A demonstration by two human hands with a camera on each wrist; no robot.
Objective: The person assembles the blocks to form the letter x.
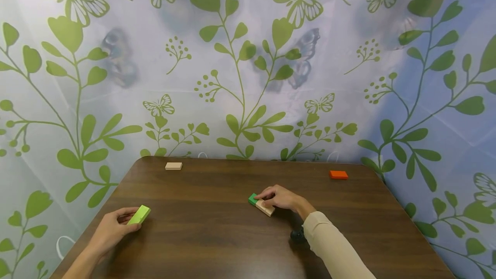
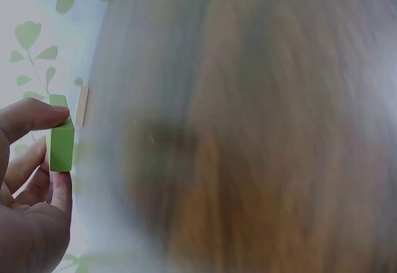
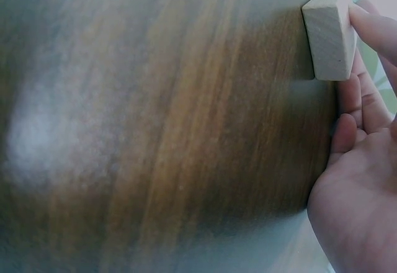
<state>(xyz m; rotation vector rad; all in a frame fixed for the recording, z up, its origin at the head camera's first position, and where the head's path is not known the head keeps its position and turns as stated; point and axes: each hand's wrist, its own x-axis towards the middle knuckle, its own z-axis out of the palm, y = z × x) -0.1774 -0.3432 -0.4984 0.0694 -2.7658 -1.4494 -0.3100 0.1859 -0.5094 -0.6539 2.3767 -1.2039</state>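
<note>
My left hand [image 1: 110,231] pinches a lime-green block [image 1: 141,215] between thumb and fingers over the left side of the brown table. In the left wrist view the same lime-green block [image 2: 61,147] stands long side up in the grip. Right of the table's middle, my right hand [image 1: 286,198] pinches a plain wooden block [image 1: 266,209]. A darker green block [image 1: 252,199] lies end to end with it, and a fingertip reaches over where they meet. The right wrist view shows the wooden block [image 3: 332,37] low at the tabletop, with only a sliver of green behind it.
Another plain wooden block [image 1: 173,166] lies at the table's far left, and an orange-red block [image 1: 339,175] at the far right. A small dark object [image 1: 297,235] is partly hidden by the right sleeve. Behind the wood-grain table [image 1: 209,240] hangs a leaf-patterned curtain [image 1: 248,76].
</note>
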